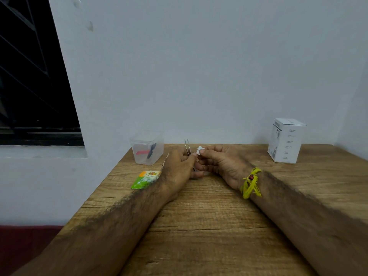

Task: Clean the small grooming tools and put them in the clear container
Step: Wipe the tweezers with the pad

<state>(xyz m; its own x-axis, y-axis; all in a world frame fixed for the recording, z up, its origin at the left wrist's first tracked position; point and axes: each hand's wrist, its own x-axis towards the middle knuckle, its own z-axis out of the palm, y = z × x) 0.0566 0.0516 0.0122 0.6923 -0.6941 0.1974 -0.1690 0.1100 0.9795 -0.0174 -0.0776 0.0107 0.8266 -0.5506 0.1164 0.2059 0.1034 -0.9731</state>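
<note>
- The left hand (179, 166) gripped a pair of metal tweezers (187, 146), fingers curled round the lower part, the two thin tips rising above the knuckles and standing slightly apart.
- The right hand (221, 164) pinched a small white wad, apparently cotton or tissue (199, 150), between thumb and forefinger, just right of the tweezers' tips and close to them; whether wad and metal touched could not be told.
- Both hands met above the wooden table (209, 226), fingertips nearly touching each other.
- A yellow thread band (251, 183) circled the right wrist.
- The clear container (147, 147) stood beyond and left of the left hand's grip, at the table's far left corner, holding a red item (141, 152) and a dark item (151, 150), both too blurred to name.
- A green and orange sachet (146, 179) lay flat just left of the left wrist, partly hidden by it.
- A white carton (285, 140) stood upright well to the right of the right hand, near the wall.
</note>
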